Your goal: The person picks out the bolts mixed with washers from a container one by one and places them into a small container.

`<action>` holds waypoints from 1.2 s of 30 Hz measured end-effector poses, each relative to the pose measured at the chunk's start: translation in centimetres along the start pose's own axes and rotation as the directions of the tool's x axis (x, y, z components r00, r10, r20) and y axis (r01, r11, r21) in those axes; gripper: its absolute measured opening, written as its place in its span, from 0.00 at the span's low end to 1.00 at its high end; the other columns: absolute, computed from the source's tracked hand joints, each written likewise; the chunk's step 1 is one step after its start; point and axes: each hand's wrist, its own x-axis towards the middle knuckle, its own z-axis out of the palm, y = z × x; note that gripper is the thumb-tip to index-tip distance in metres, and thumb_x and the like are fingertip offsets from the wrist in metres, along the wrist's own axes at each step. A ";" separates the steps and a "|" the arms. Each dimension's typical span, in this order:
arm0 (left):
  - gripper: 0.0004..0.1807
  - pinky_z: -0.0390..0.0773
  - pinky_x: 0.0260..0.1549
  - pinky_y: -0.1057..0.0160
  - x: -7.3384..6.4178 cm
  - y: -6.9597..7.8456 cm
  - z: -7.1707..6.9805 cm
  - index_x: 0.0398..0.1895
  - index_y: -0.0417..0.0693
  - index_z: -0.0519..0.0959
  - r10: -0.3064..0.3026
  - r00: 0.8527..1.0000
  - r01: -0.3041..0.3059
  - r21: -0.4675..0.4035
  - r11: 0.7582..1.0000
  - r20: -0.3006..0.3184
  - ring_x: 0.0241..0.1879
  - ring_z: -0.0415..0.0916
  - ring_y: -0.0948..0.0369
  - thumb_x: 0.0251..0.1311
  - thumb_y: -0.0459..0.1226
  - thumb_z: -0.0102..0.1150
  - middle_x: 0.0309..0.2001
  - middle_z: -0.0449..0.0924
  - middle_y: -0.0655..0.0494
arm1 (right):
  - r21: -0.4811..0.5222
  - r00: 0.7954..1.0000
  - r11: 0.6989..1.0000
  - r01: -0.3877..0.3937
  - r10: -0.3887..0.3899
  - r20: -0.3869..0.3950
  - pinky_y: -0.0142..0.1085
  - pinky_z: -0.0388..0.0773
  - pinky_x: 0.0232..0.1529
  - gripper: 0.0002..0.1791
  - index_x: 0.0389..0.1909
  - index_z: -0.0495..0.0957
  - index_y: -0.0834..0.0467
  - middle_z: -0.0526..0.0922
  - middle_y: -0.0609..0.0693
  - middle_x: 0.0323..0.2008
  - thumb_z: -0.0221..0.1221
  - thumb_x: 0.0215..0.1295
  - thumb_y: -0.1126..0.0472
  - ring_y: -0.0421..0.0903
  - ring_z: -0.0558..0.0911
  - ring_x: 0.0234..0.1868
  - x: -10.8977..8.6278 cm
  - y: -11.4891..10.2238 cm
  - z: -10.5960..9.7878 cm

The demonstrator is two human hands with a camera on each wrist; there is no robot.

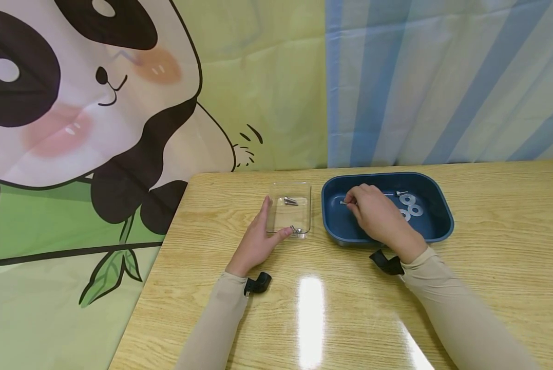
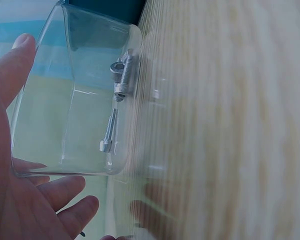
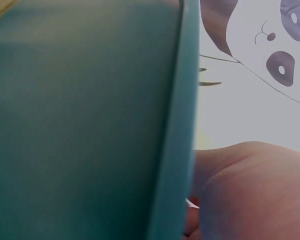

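Inside the blue tray (image 1: 387, 240), my right hand (image 1: 378, 213) pinches a small silver screw (image 1: 343, 202) between thumb and fingertips; most of the screw is hidden. The right wrist view shows the tray's outer wall (image 3: 90, 125) covering much of the right hand (image 3: 255, 195). My left hand (image 1: 255, 244) rests against a clear plastic box (image 1: 289, 218), thumb along the near side and fingers along the left side. In the left wrist view, the box holds several socket-head screws (image 2: 107, 132), and the left hand's (image 2: 20, 165) thumb and fingers spread around one corner.
Several flat washers (image 1: 415, 210) and another screw (image 1: 401, 193) lie in the tray's right part. Both containers stand on a wooden table (image 1: 350, 308), box left of tray. Behind the table's far edge hangs a printed panda curtain (image 1: 267, 103).
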 end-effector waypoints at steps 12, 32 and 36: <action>0.58 0.52 0.72 0.43 0.1 -0.1 0.1 0.83 0.57 0.34 0.001 1.000 -0.001 -0.011 1.000 -0.001 0.77 0.46 0.51 0.63 0.65 0.57 0.81 0.41 0.62 | -0.005 0.999 0.999 0.042 -0.042 -0.026 0.49 0.77 0.49 0.05 0.44 0.79 0.65 0.81 0.58 0.43 0.58 0.73 0.67 0.56 0.77 0.45 0.4 -1.2 0.8; 0.56 0.52 0.73 0.45 0.0 0.0 0.1 0.82 0.61 0.32 0.008 1.000 -0.008 -0.001 1.000 -0.009 0.78 0.46 0.52 0.64 0.65 0.55 0.81 0.43 0.59 | 0.008 0.997 0.997 0.073 -0.073 -0.036 0.46 0.77 0.47 0.05 0.44 0.79 0.62 0.80 0.55 0.42 0.57 0.74 0.65 0.53 0.76 0.45 1.0 -2.8 2.1; 0.58 0.52 0.73 0.45 0.0 0.0 0.1 0.83 0.56 0.34 0.011 1.000 -0.011 0.000 1.000 -0.013 0.77 0.46 0.51 0.63 0.67 0.55 0.81 0.43 0.59 | 0.011 0.995 0.996 0.085 -0.085 -0.044 0.46 0.76 0.47 0.04 0.43 0.79 0.62 0.80 0.55 0.42 0.57 0.74 0.66 0.53 0.76 0.44 1.1 -3.2 2.4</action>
